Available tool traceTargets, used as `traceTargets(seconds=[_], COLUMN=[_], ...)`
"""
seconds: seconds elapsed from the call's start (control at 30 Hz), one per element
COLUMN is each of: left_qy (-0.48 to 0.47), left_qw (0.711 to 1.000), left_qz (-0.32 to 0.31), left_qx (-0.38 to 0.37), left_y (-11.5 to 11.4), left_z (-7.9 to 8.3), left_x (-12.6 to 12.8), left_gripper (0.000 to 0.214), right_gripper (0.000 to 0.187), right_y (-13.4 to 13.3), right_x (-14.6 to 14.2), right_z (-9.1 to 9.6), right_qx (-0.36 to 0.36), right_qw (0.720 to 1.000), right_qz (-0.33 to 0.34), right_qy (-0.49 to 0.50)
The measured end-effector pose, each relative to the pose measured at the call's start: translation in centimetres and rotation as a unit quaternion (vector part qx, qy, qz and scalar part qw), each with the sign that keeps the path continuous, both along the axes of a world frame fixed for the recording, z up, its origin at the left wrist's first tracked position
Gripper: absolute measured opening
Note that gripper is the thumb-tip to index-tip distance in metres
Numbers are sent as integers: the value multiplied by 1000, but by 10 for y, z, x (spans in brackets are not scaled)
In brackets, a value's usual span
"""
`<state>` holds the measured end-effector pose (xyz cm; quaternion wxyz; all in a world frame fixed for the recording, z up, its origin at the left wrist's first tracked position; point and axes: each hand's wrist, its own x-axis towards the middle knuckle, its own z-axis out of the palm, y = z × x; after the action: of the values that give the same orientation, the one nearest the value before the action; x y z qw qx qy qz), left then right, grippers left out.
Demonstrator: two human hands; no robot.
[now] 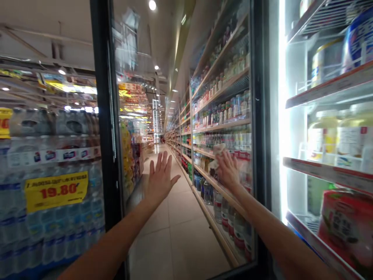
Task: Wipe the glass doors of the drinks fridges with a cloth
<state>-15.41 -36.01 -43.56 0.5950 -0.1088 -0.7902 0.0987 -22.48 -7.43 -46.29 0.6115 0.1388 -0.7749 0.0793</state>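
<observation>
A glass cooler door (175, 249) with a black frame stands open in front of me. My left hand (159, 177) is raised at the glass, its fingers spread and nothing in them. On the right part of the pane, my right hand (227, 169) presses a pale crumpled cloth (220, 149) to the glass. Fingers cover most of the cloth, and the hand is slightly blurred. Through or in the glass show an aisle floor and long shelves of bottles (224, 214).
On the right stands the lit cooler with wire shelves (329, 173), holding bottles (349, 136), cans and a red package (346, 229). Stacked packs of bottled water (49, 233) stand at the left with a yellow price sign (56, 190). The door's black frame (106, 116) rises beside them.
</observation>
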Motion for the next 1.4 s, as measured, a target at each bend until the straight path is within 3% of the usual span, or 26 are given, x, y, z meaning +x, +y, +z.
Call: traceTargets(seconds=[0.07, 0.13, 0.2, 0.27, 0.33, 0.4, 0.43, 0.47, 0.57, 0.63, 0.67, 0.73, 0.8, 0.87, 0.93, 1.0, 1.07, 1.13, 1.2, 1.3, 1.4], left_qy=[4, 11, 12, 7, -4, -13, -18, -23, -35, -40, -40, -39, -38, -38, -46, -54, -54, -47, -47, -57, -65], left_qw=[1000, 1000, 1000, 1000, 1000, 1000, 1000, 1000, 999, 999, 999, 999, 999, 999, 999, 998, 998, 999, 999, 998, 998], left_qz=[-3, -8, -14, -18, -20, -19, -17, -15, -14, -16, -18, -19, -21, -24, -22, -16, -11, -7, -2, -4, -5], left_qx=[2, 4, 8, 14, 15, 6, 0, -6, -11, -4, 0, 9, 12, 3, -13, -18, -8, 11, 23, 18, 14], left_y=[1, 1, 1, 1, 0, -2, -3, -4, -5, -4, -3, -3, -4, -7, -10, -10, -7, -2, 4, 10, 12], left_z=[-4, -6, -7, -8, -8, -8, -9, -10, -14, -16, -17, -20, -22, -23, -24, -25, -27, -31, -38, -53, -65], left_x=[-1, -2, -3, -3, -2, 0, 2, 3, 7, 8, 8, 7, 7, 8, 10, 12, 12, 13, 12, 12, 13], left_gripper=[69, 68, 68, 68, 69, 69, 70, 71, 73, 72, 72, 70, 70, 70, 69, 67, 66, 67, 68, 67, 64], right_gripper=[51, 53, 51, 48, 47, 47, 47, 46, 48, 51, 50, 47, 47, 49, 48, 48, 51, 53, 51, 47, 47], right_y=[29, 40, 23, -13, -45, -54, -49, -37, 1, 5, -3, -30, -57, -62, -40, -2, 32, 44, 30, -16, -41], right_x=[-6, -8, -4, 4, 13, 17, 16, 14, 3, 1, 3, 10, 17, 20, 16, 7, -1, -4, 1, 16, 25], right_z=[-2, -3, -5, -10, -14, -17, -17, -17, -17, -18, -21, -28, -35, -41, -45, -48, -50, -55, -62, -79, -93], right_qx=[-179, -248, -183, -51, 74, 148, 149, 119, -85, -155, -140, -16, 134, 198, 123, -23, -166, -225, -182, -6, 119], right_qw=[982, 964, 981, 998, 996, 987, 987, 992, 995, 985, 988, 999, 988, 976, 991, 1000, 984, 970, 980, 1000, 992], right_qz=[-64, -86, -62, -15, 34, 60, 57, 41, -32, -51, -43, 6, 68, 89, 47, -16, -65, -84, -74, -15, 46], right_qy=[-18, -29, -16, 14, 29, 25, 20, 20, 40, 49, 49, 43, 37, 29, 16, -7, -28, -35, -25, 7, 18])
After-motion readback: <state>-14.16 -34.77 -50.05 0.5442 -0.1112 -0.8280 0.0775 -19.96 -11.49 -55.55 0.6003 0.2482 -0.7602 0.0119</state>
